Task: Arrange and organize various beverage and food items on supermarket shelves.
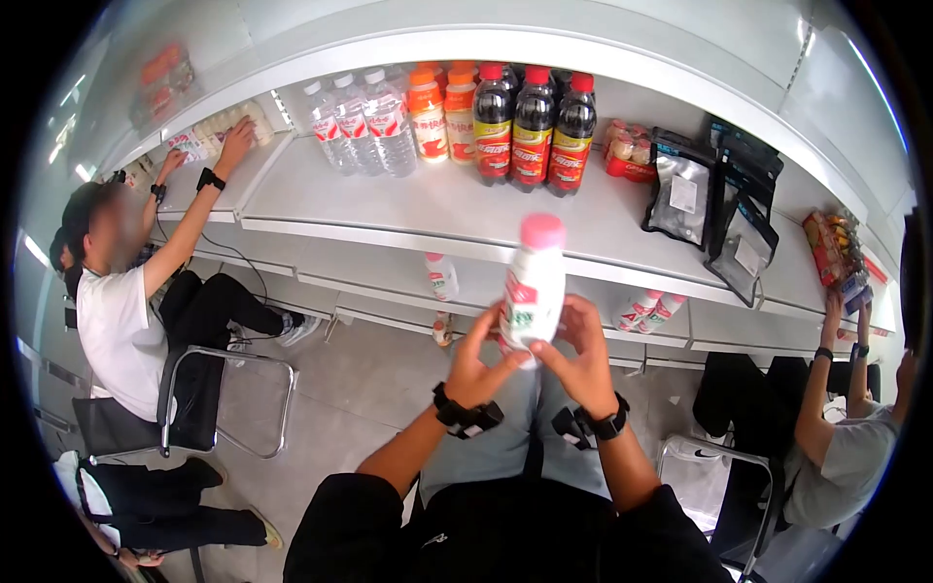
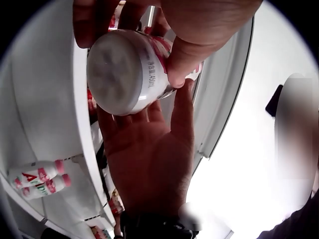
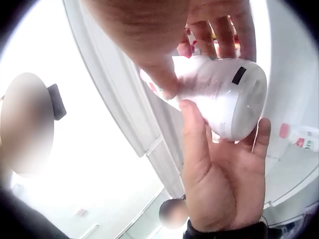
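Between both hands a white plastic drink bottle (image 1: 536, 282) with a pink cap stands nearly upright, slightly tilted, in front of the shelves. My left hand (image 1: 477, 361) grips its left side, the thumb pressing low on the label. From the other side my right hand (image 1: 581, 358) holds it, its thumb near the left thumb. In the left wrist view the bottle's round base (image 2: 114, 73) faces the camera, with small print beside it. The right wrist view shows the bottle (image 3: 219, 94) lying across the fingers, a black mark near its base.
Water bottles (image 1: 379, 121), orange-capped bottles and dark cola bottles (image 1: 532, 131) line the shelf (image 1: 428, 204), with black pouches (image 1: 680, 189) to the right. Below, similar pink-capped bottles (image 1: 651, 311) stand on a lower shelf. Seated people (image 1: 121, 335) work at both sides, beside a metal-framed chair (image 1: 228, 398).
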Action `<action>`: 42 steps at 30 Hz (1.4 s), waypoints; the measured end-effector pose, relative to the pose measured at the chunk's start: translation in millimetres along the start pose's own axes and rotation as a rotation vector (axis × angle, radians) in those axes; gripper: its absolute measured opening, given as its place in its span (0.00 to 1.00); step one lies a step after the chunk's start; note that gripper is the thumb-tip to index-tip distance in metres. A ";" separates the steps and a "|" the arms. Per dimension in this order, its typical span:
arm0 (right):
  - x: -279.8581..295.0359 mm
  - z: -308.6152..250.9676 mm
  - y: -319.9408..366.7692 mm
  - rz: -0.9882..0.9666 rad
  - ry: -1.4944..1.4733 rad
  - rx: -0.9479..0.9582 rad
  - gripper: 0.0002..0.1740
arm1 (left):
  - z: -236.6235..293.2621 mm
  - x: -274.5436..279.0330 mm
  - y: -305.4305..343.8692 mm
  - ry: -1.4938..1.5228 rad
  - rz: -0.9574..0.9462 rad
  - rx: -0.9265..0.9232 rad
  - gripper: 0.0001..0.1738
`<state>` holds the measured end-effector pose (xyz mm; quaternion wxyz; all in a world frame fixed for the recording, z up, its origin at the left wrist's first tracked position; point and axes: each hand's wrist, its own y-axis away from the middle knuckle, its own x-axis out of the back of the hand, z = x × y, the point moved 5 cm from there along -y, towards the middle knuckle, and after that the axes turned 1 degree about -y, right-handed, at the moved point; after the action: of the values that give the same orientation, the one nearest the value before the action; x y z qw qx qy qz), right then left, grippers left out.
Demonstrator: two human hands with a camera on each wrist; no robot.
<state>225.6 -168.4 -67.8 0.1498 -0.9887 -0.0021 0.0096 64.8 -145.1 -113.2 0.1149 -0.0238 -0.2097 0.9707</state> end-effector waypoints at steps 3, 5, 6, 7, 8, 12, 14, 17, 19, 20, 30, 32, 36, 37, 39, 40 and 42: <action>-22.8 -16.8 -43.7 -0.015 0.090 0.209 0.24 | 23.8 35.8 -38.3 0.053 0.063 -0.028 0.43; -40.5 -24.4 -73.2 -0.052 0.115 0.261 0.21 | 32.0 63.1 -72.1 0.006 0.075 -0.084 0.44; -47.3 -22.3 -88.2 -0.103 0.103 0.251 0.23 | 32.0 78.6 -90.2 -0.032 0.071 -0.107 0.44; -53.5 -16.8 -103.9 -0.154 0.094 0.245 0.25 | 30.7 93.4 -108.2 -0.039 0.046 -0.087 0.43; -59.5 -10.7 -118.2 -0.204 0.087 0.242 0.26 | 28.9 105.7 -124.2 -0.045 0.022 -0.069 0.43; -76.8 28.2 -163.0 -0.280 0.092 0.195 0.36 | 5.6 136.1 -165.8 -0.162 0.010 0.027 0.43; -81.2 45.9 -177.8 -0.285 0.129 0.172 0.39 | -13.5 143.0 -180.4 -0.230 0.021 0.066 0.43; -85.3 70.1 -191.6 -0.275 0.161 0.145 0.42 | -43.7 149.9 -193.0 -0.200 0.007 0.096 0.42; -84.3 74.1 -195.2 -0.270 0.149 0.128 0.42 | -51.4 150.3 -195.5 -0.046 0.014 0.137 0.38; -83.9 75.6 -198.1 -0.263 0.141 0.122 0.42 | -52.3 153.4 -198.2 -0.034 0.014 0.135 0.36; -81.4 82.2 -209.3 -0.276 0.094 0.085 0.35 | -93.4 155.0 -229.5 -0.083 0.105 0.098 0.26; -80.9 76.6 -206.6 -0.298 0.044 0.072 0.34 | -103.6 157.1 -235.5 -0.107 0.123 0.110 0.23; -74.7 86.4 -212.1 -0.309 -0.053 0.071 0.30 | -99.2 152.8 -237.0 -0.075 0.161 0.184 0.19; -73.2 87.2 -212.2 -0.293 -0.061 0.067 0.30 | -95.4 151.7 -237.8 -0.064 0.165 0.201 0.18; -72.3 83.0 -208.2 -0.274 -0.089 0.074 0.28 | -92.8 148.4 -240.5 -0.087 0.221 0.190 0.20; -72.6 83.1 -207.8 -0.276 -0.089 0.077 0.27 | -93.3 148.5 -241.2 -0.098 0.252 0.184 0.21; -73.1 84.4 -206.4 -0.283 -0.092 0.080 0.25 | -92.4 149.6 -246.3 -0.112 0.222 0.175 0.22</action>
<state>150.6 53.3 -86.0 0.1884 -0.9703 -0.1477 0.0335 -19.4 145.0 -95.5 -0.0035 0.0172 -0.1267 0.9918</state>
